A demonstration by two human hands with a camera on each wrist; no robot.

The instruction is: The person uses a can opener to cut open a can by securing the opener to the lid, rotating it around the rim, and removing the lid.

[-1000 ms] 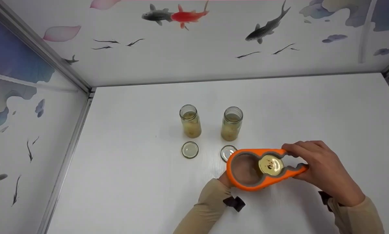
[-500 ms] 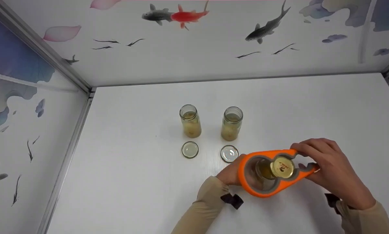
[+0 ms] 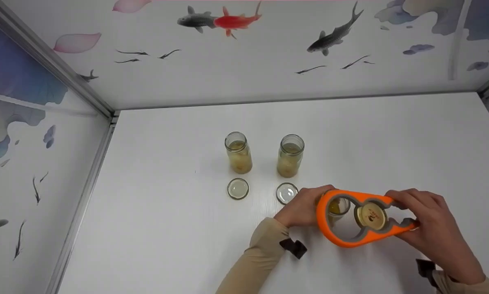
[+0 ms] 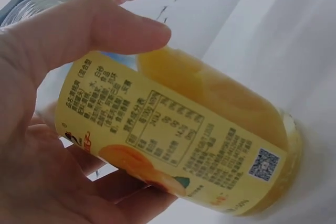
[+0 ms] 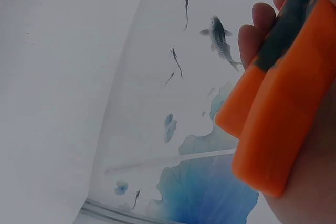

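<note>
My right hand grips the handles of an orange jar opener with grey lining. A gold lid sits in the opener's inner notch. Under the opener, my left hand holds a glass jar, whose open mouth shows through the large loop, apart from the lid. In the left wrist view the jar's yellow label carries printed text and a fruit picture, with orange fruit visible inside. My thumb and fingers wrap round this tilted jar. The right wrist view shows the orange handle ends in my palm.
Two uncovered glass jars with pale contents stand upright on the white table. In front of each lies a lid, one on the left and one on the right, close to my left hand. A wall with painted fish borders the back.
Both hands have moved right, with the opener. The gold lid has come away from the held jar's mouth, which now shows apart from it through the loop.
</note>
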